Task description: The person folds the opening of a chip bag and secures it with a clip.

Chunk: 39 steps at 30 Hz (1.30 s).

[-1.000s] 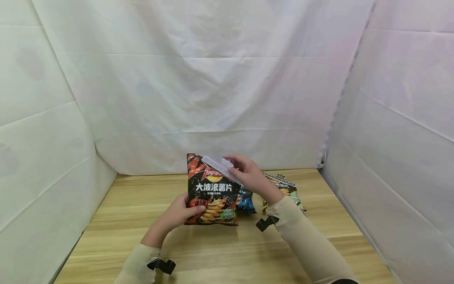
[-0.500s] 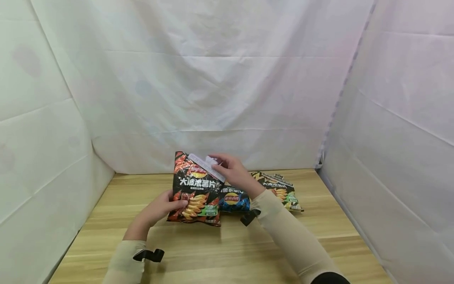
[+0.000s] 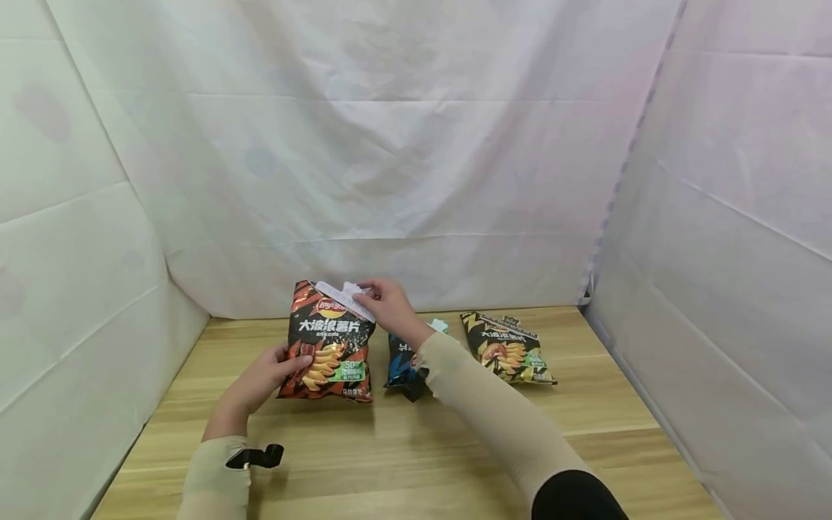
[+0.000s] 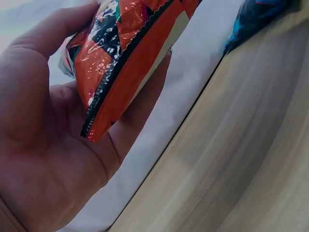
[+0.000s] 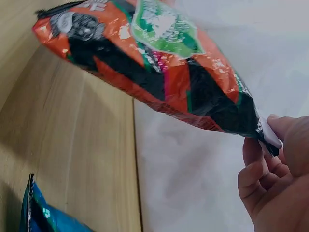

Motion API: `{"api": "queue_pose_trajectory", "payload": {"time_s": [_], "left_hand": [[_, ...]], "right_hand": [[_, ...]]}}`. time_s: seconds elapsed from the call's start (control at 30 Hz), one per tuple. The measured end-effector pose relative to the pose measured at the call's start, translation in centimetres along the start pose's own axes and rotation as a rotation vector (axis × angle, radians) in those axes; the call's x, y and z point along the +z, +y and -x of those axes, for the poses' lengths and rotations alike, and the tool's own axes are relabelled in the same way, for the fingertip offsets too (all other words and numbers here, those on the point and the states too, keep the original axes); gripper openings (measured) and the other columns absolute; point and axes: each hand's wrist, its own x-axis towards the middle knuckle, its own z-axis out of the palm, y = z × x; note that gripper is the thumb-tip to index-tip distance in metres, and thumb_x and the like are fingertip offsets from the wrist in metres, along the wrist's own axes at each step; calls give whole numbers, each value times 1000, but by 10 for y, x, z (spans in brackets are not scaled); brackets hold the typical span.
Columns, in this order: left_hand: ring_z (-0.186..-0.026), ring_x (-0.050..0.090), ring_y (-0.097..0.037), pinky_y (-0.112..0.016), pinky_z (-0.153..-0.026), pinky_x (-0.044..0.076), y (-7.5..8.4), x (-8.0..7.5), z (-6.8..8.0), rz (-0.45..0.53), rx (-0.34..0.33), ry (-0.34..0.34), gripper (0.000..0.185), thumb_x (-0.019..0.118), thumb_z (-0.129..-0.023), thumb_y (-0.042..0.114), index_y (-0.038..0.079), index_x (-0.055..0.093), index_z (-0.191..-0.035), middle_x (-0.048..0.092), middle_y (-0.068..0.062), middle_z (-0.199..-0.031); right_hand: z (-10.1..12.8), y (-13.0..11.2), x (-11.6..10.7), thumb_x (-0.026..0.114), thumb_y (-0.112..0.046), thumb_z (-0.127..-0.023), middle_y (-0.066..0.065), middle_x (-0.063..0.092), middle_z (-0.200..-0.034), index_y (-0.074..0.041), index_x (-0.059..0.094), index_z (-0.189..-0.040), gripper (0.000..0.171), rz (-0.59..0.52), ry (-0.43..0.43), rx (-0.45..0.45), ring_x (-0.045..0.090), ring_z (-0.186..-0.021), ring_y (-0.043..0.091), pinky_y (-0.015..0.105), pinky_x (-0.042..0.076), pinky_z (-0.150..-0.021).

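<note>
A red-and-black Lay's potato chip bag [image 3: 333,339] is held up over the left half of the table, its front turned toward me. My left hand [image 3: 261,379] grips its lower left side, thumb across the front. In the left wrist view the fingers lie behind the orange bag's sealed edge [image 4: 130,72]. A white bag clip [image 3: 344,300] with a crown-shaped tab lies slantwise across the top corner. My right hand [image 3: 390,307] pinches the clip at its tab, and in the right wrist view the fingers hold the bag's corner [image 5: 265,137].
A blue chip bag [image 3: 399,361] lies partly behind my right forearm, with a pale green clip [image 3: 439,326] showing near it. Farther right lies a black-and-yellow chip bag [image 3: 510,350] with a dark crown-tabbed clip [image 3: 510,325]. White cloth walls [image 3: 416,180] enclose the wooden table [image 3: 390,462].
Both hands have carried the red-and-black chip bag leftward. The blue bag and the black-and-yellow bag have come more into view behind the right arm.
</note>
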Motion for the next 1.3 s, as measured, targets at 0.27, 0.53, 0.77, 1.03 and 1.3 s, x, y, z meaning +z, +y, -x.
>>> {"api": "queue_pose_trajectory", "payload": {"time_s": [0.27, 0.53, 0.77, 1.03, 1.3], "left_hand": [[-108, 74, -21, -35, -91, 62, -1, -13, 1, -1, -47, 71, 83, 69, -112, 39, -6, 30, -169, 69, -20, -135], [-103, 75, -18, -35, -88, 63, 1, -21, 3, 16, -70, 105, 82, 69, -112, 40, -7, 31, -168, 73, -13, -127], [-102, 74, -17, -34, -88, 62, 3, -26, 4, -15, -76, 121, 79, 68, -112, 44, -6, 38, -165, 74, -10, -123], [-101, 75, -19, -35, -87, 63, 4, -29, 3, -34, -100, 125, 83, 69, -111, 46, -8, 38, -165, 75, -11, -121], [-98, 75, -21, -36, -85, 62, 1, -30, 2, -95, -139, 136, 85, 70, -109, 50, -8, 41, -163, 76, -13, -120]], "right_hand": [[-19, 5, 21, 77, -28, -107, 3, 74, -97, -4, 77, -133, 34, -74, 35, 167, 55, -58, 12, 29, 47, -52], [-28, 6, 28, 75, -21, -108, 6, 75, -117, -5, 74, -143, 39, -111, -24, 181, 62, -76, 14, 31, 51, -62], [-30, 3, 28, 67, -16, -109, 5, 76, -114, -5, 65, -153, 45, -103, -135, 181, 61, -77, 19, 30, 50, -62], [-29, 10, 29, 66, -18, -110, 5, 72, -110, -7, 62, -156, 47, -100, -171, 195, 59, -77, 18, 32, 51, -65], [-26, 20, 45, 65, -16, -112, 12, 75, -119, 1, 64, -152, 43, -54, -116, 201, 53, -69, 12, 32, 47, -64]]}}
